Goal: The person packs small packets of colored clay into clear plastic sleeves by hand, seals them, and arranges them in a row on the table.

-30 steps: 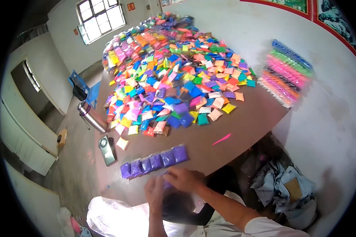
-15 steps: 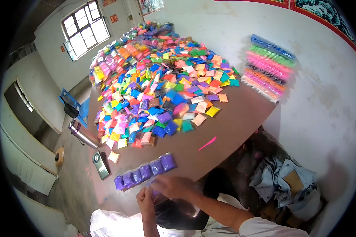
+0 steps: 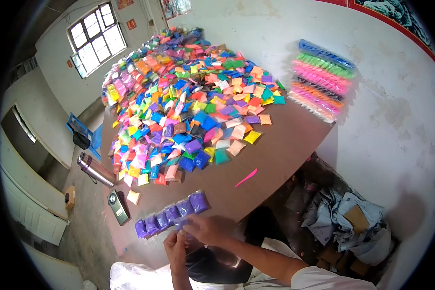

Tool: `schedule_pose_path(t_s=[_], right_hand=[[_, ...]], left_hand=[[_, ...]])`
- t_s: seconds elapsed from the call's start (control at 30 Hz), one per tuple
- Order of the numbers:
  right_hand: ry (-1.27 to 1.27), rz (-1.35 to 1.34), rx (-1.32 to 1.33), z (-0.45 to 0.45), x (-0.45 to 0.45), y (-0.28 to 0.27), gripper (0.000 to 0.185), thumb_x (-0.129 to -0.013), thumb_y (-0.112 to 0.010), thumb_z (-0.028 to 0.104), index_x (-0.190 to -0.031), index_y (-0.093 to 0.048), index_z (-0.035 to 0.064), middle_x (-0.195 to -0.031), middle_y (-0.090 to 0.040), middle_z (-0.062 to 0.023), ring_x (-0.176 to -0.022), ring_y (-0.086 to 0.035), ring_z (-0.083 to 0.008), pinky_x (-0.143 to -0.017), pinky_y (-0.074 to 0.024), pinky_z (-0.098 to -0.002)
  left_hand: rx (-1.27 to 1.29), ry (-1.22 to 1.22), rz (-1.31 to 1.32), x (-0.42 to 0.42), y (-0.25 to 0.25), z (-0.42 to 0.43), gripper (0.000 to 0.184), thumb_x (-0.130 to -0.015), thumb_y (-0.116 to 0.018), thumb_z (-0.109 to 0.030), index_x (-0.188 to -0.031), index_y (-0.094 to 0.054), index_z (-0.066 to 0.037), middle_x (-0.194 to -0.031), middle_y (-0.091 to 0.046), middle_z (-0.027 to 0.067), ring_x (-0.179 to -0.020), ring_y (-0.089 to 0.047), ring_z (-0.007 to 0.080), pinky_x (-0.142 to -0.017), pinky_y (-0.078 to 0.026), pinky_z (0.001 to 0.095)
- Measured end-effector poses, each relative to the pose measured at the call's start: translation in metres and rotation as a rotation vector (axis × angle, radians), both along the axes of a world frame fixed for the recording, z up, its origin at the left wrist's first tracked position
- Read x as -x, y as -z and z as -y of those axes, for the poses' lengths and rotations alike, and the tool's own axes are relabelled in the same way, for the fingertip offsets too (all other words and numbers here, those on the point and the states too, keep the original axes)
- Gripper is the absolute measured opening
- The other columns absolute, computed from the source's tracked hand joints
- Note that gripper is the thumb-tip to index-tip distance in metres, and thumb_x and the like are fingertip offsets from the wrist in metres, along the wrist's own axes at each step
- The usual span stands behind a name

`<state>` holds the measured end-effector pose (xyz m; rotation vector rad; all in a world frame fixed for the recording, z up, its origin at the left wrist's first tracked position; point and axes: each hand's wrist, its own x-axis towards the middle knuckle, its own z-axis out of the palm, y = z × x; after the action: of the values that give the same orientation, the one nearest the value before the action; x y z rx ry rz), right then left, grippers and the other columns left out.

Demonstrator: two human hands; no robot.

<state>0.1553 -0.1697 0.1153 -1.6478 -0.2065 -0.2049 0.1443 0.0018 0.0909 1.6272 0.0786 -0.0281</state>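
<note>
Near the table edge, my left hand point(image 3: 176, 246) is closed in a pinch, its fingertips just below a small clear and purple packet. My right hand point(image 3: 201, 229) is closed too, its fingers on that purple packet point(image 3: 181, 222). Part of the packet is hidden by the fingers. Just beyond both hands lies a slanting row of joined purple packets point(image 3: 171, 213). A big heap of colourful small packets point(image 3: 193, 116) covers the far part of the brown table point(image 3: 217, 188).
A pink plastic tool point(image 3: 246, 178), a phone-like device point(image 3: 118, 207), and a steel flask point(image 3: 96, 169) stand or lie on the table. Bundles of coloured packs point(image 3: 321, 79) lie by the wall. Crumpled wrapping point(image 3: 345, 220) is at lower right; a white bag point(image 3: 137, 276) at lower left.
The camera view has shifted, moving the table's contents left and down. My right hand has come up beside the purple row, and my hands are a little farther apart.
</note>
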Motion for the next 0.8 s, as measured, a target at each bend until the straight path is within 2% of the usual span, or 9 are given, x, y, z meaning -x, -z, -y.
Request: schedule_pose_path(t_s=[0.13, 0.23, 0.3, 0.33, 0.4, 0.5, 0.6, 0.67, 0.8], right_hand=[[-0.056, -0.045, 0.105, 0.001, -0.003, 0.003, 0.029, -0.097, -0.068, 0.028, -0.105, -0.063, 0.0013, -0.087, -0.068, -0.0181, -0.075, -0.066, -0.0291, -0.069, -0.051, -0.0397], [-0.08, -0.055, 0.105, -0.002, -0.007, 0.011, 0.029, -0.096, -0.07, 0.028, -0.106, -0.064, 0.0017, -0.084, -0.067, -0.0166, -0.074, -0.065, -0.025, -0.068, -0.0511, -0.0372], [-0.088, -0.17, -0.044, -0.001, -0.005, 0.007, 0.027, -0.096, -0.071, 0.027, -0.107, -0.066, 0.0026, -0.081, -0.067, -0.0133, -0.071, -0.063, -0.0182, -0.066, -0.0505, -0.0341], [-0.09, -0.171, -0.041, -0.004, -0.006, 0.015, 0.027, -0.096, -0.071, 0.027, -0.107, -0.066, 0.0026, -0.081, -0.067, -0.0133, -0.071, -0.063, -0.0182, -0.066, -0.0505, -0.0341], [-0.015, -0.032, -0.17, -0.012, -0.01, 0.025, 0.026, -0.096, -0.071, 0.026, -0.107, -0.066, 0.0027, -0.078, -0.066, -0.0102, -0.07, -0.06, -0.0131, -0.064, -0.0498, -0.0325], [-0.053, -0.203, -0.156, -0.006, -0.004, 0.014, 0.027, -0.097, -0.07, 0.026, -0.11, -0.068, 0.0027, -0.08, -0.069, -0.0098, -0.07, -0.063, -0.0132, -0.066, -0.0518, -0.0317], [-0.058, -0.079, 0.025, -0.001, -0.005, 0.008, 0.028, -0.097, -0.07, 0.026, -0.113, -0.069, 0.0024, -0.082, -0.071, -0.0105, -0.074, -0.067, -0.0143, -0.069, -0.0537, -0.0307], [-0.082, -0.077, -0.047, -0.011, -0.014, 0.034, 0.029, -0.098, -0.069, 0.026, -0.114, -0.07, 0.003, -0.084, -0.072, -0.0104, -0.077, -0.069, -0.0152, -0.071, -0.0549, -0.0302], [-0.074, -0.06, -0.052, -0.01, -0.012, 0.035, 0.026, -0.098, -0.07, 0.024, -0.115, -0.07, 0.0041, -0.083, -0.07, -0.0066, -0.074, -0.065, -0.0125, -0.067, -0.0531, -0.0292]], left_hand=[[0.029, -0.009, 0.005, 0.003, -0.001, -0.004, 0.036, -0.099, -0.071, -0.036, -0.081, -0.066, -0.006, -0.071, -0.065, 0.0005, -0.061, -0.053, 0.0058, -0.057, -0.041, 0.0222], [0.037, 0.002, 0.007, 0.005, -0.001, -0.004, 0.035, -0.099, -0.071, -0.036, -0.081, -0.065, -0.006, -0.07, -0.063, 0.0002, -0.061, -0.052, 0.0055, -0.057, -0.04, 0.0224], [0.024, -0.012, -0.01, 0.005, -0.003, 0.001, 0.031, -0.1, -0.07, -0.03, -0.082, -0.065, -0.006, -0.07, -0.062, -0.0004, -0.061, -0.051, 0.0056, -0.057, -0.039, 0.0226], [0.027, -0.014, -0.011, 0.006, -0.004, 0.003, 0.031, -0.1, -0.07, -0.03, -0.082, -0.065, -0.006, -0.07, -0.062, -0.0004, -0.061, -0.051, 0.0056, -0.057, -0.039, 0.0226], [-0.009, -0.001, -0.042, 0.006, -0.009, 0.004, 0.025, -0.1, -0.067, -0.022, -0.083, -0.065, -0.004, -0.071, -0.06, -0.0015, -0.063, -0.051, 0.0055, -0.058, -0.038, 0.0218], [-0.013, 0.033, -0.005, 0.004, -0.002, -0.001, 0.028, -0.1, -0.069, -0.028, -0.084, -0.066, -0.005, -0.075, -0.066, 0.0001, -0.065, -0.056, 0.0064, -0.061, -0.044, 0.0234], [0.042, 0.013, 0.051, 0.005, -0.003, 0.001, 0.028, -0.099, -0.07, -0.027, -0.083, -0.066, -0.006, -0.075, -0.066, -0.0004, -0.066, -0.056, 0.0055, -0.062, -0.044, 0.0229], [0.045, 0.016, 0.095, 0.008, -0.01, 0.001, 0.026, -0.099, -0.071, -0.026, -0.082, -0.066, -0.006, -0.074, -0.066, -0.001, -0.067, -0.056, 0.0052, -0.062, -0.043, 0.0227], [-0.022, 0.025, 0.059, 0.006, 0.005, -0.007, 0.026, -0.097, -0.073, -0.027, -0.083, -0.066, -0.006, -0.075, -0.066, -0.0016, -0.068, -0.056, 0.0056, -0.063, -0.044, 0.0229]])
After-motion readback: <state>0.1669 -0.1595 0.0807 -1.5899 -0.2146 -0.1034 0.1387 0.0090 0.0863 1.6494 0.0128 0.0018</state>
